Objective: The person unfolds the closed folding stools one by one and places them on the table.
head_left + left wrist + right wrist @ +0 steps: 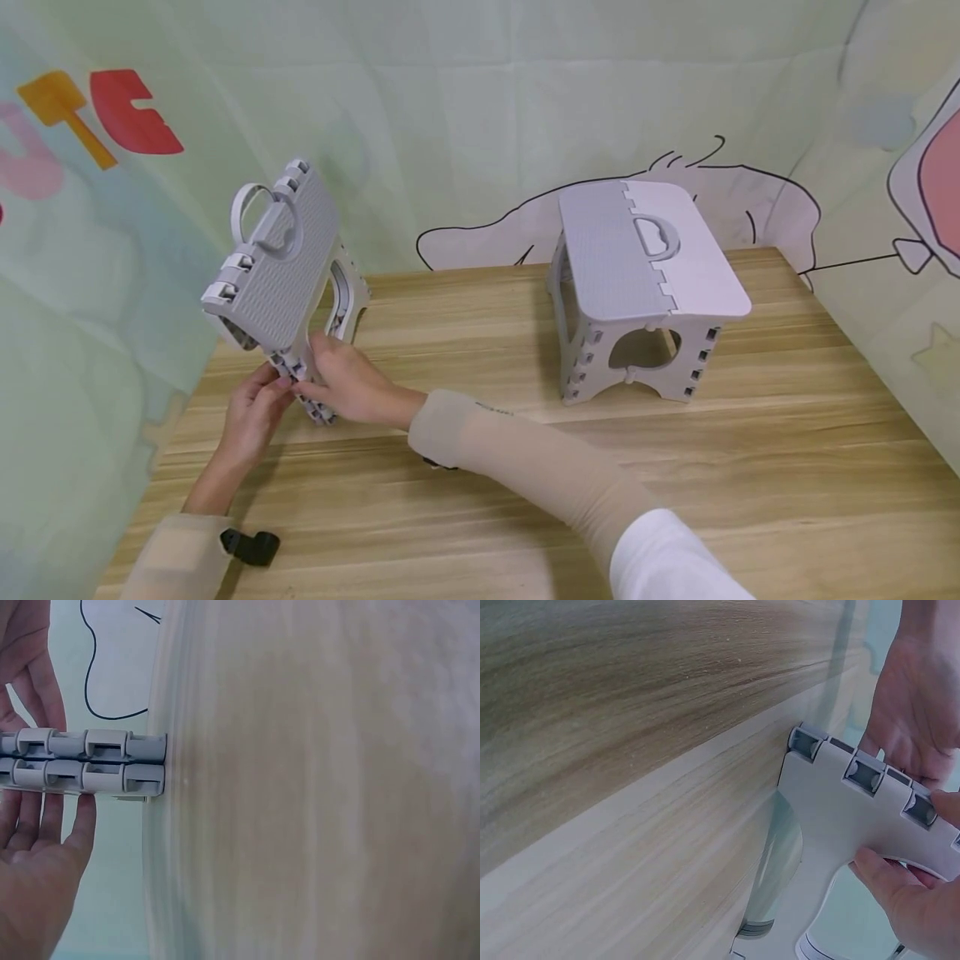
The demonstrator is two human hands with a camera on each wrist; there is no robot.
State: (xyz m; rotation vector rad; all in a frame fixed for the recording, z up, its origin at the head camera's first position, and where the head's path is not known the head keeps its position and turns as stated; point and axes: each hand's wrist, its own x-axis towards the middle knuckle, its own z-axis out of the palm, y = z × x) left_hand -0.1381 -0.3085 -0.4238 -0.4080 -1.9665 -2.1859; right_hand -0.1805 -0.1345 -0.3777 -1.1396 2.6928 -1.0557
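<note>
A grey folding step stool [281, 267] is partly folded at the left of the table, its seat bent along the middle into a steep slope, with a loop handle [243, 212] at the ridge. My right hand [356, 383] grips its near leg panel [840, 802], fingers at the cutout. From the outer side, my left hand [251, 412] touches the same near leg; its fairly straight fingertips press against the panel in the left wrist view. Two rows of hinge knuckles [105, 742] lie side by side between the hands there.
A second step stool [645, 258], grey and white, stands fully unfolded at the right of the wooden table [465, 350]. Printed cloth [450, 108] hangs behind and along both sides. A black strap device [251, 546] sits on the left wrist.
</note>
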